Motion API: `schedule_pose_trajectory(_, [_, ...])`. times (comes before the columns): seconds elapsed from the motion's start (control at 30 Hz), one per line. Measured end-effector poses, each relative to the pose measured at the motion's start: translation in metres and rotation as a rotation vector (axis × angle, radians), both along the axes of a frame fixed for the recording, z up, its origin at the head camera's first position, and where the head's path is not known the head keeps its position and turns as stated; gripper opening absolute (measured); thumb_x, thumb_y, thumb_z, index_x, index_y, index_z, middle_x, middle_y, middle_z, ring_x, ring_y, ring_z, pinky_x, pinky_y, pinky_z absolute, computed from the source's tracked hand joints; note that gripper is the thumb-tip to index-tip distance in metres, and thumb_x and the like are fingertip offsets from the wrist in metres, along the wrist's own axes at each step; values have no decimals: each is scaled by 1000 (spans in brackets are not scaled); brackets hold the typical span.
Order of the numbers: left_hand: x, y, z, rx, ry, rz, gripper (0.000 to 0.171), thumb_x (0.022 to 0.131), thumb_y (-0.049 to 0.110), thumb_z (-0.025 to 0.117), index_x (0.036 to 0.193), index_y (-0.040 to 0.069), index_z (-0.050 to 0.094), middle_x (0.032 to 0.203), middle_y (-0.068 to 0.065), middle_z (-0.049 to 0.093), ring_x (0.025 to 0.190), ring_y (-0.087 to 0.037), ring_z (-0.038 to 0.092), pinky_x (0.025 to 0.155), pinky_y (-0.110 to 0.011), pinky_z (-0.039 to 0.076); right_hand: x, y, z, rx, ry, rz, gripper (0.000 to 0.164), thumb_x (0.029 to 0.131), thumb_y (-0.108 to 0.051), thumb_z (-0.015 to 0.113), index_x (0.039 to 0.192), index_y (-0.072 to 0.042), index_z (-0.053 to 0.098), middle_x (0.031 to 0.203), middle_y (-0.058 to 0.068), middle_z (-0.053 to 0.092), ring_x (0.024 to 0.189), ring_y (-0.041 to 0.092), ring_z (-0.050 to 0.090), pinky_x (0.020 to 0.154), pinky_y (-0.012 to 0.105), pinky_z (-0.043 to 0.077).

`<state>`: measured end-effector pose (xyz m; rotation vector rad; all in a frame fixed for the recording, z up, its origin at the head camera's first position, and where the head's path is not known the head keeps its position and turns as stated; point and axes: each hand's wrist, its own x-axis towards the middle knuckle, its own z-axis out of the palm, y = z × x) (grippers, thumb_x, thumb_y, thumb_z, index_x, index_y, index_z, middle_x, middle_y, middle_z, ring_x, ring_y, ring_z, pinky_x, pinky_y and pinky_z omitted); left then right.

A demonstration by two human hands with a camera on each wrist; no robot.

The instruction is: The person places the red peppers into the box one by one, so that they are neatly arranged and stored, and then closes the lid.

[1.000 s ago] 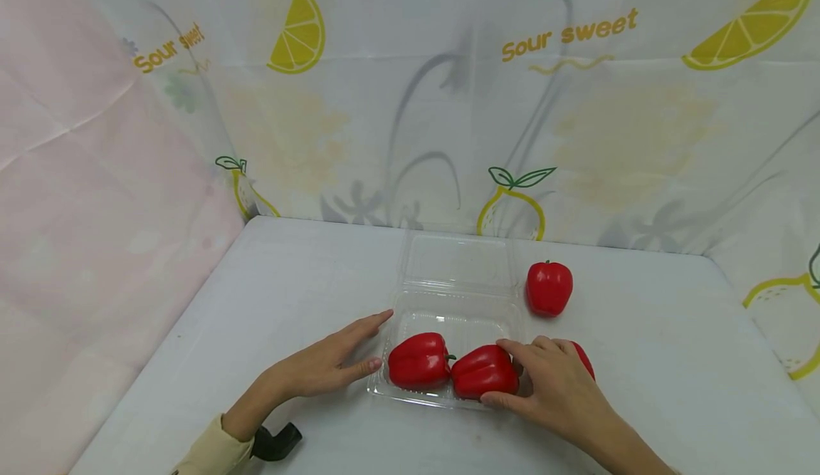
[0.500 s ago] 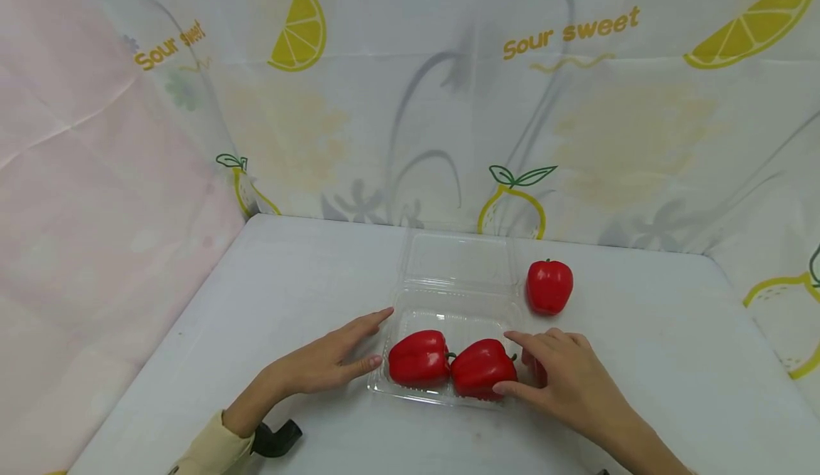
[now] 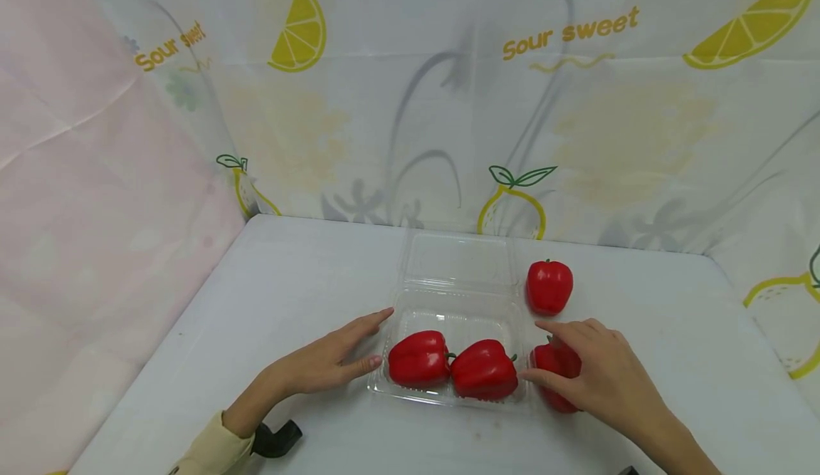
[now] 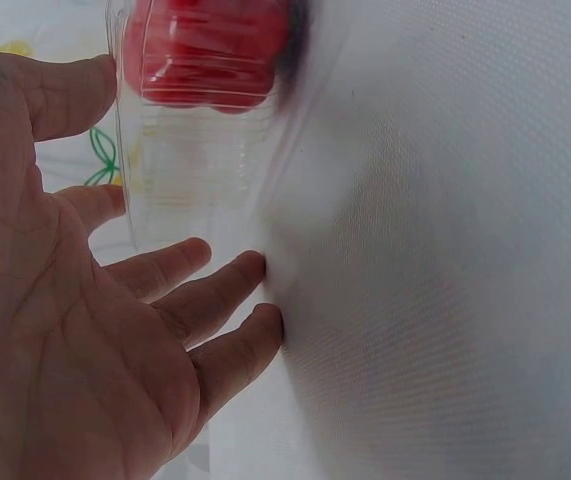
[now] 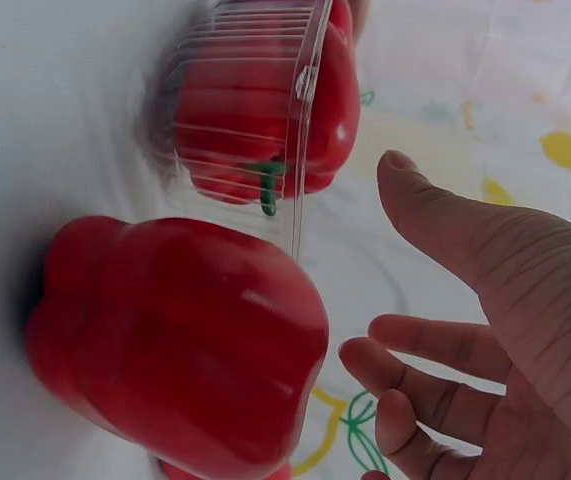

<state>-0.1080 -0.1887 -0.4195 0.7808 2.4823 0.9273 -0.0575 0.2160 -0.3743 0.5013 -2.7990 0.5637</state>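
In the head view a clear plastic clamshell box [image 3: 448, 311] lies with its lid folded back. Two red bell peppers sit side by side in its near half: a left pepper [image 3: 419, 359] and a right pepper [image 3: 485, 369]. My left hand [image 3: 329, 361] rests at the box's left side, fingers spread, thumb and fingertips by the rim [image 4: 122, 130]. Over a third bell pepper [image 5: 185, 340], just right of the box, my right hand [image 3: 596, 368] hovers with fingers apart and a gap to the pepper in the right wrist view. That hand partly hides this pepper in the head view.
A fourth red pepper [image 3: 549, 288] stands behind, near the box's back right corner. The folded-back lid [image 3: 458, 260] reaches toward the lemon-print backdrop [image 3: 410, 105]. A black curved piece [image 3: 277, 439] shows by the left sleeve [image 3: 214, 446].
My right hand has let go of the right pepper in the box and moved right, over the pepper outside. The released pepper stays in the box. My left hand has kept its place.
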Motion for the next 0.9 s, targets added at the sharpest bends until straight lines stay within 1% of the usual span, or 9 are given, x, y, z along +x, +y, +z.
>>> schedule_pose_trajectory(0.27, [0, 0, -1, -12, 3, 4, 73, 95, 56, 54, 157, 38, 19, 156, 9, 30, 136, -19, 42, 107, -55, 37, 0, 13, -1, -1, -18, 3, 68, 62, -51, 91, 118, -19, 70, 100, -4, 68, 92, 17, 58, 73, 49, 53])
schedule_pose_trajectory(0.43, [0, 0, -1, -13, 2, 6, 73, 95, 57, 54, 156, 41, 18, 156, 10, 29, 136, -19, 42, 106, -55, 38, 0, 19, -4, -12, 0, 30, 64, 61, -52, 91, 114, -20, 71, 101, -5, 68, 93, 15, 57, 71, 45, 53])
schedule_pose_trajectory(0.67, [-1, 1, -1, -12, 2, 9, 74, 95, 56, 55, 157, 36, 20, 156, 8, 29, 136, -20, 42, 104, -56, 40, 3, 28, -7, -11, 0, 59, 58, 58, -43, 95, 109, -24, 73, 104, -7, 64, 96, 14, 55, 69, 44, 55])
schedule_pose_trajectory(0.9, [0, 0, -1, 1, -10, 12, 74, 95, 54, 56, 157, 36, 20, 157, 7, 29, 136, -21, 41, 105, -56, 39, 4, 37, -11, -14, 1, 101, 57, 61, -35, 94, 113, -28, 72, 109, -9, 62, 99, 11, 53, 68, 34, 57])
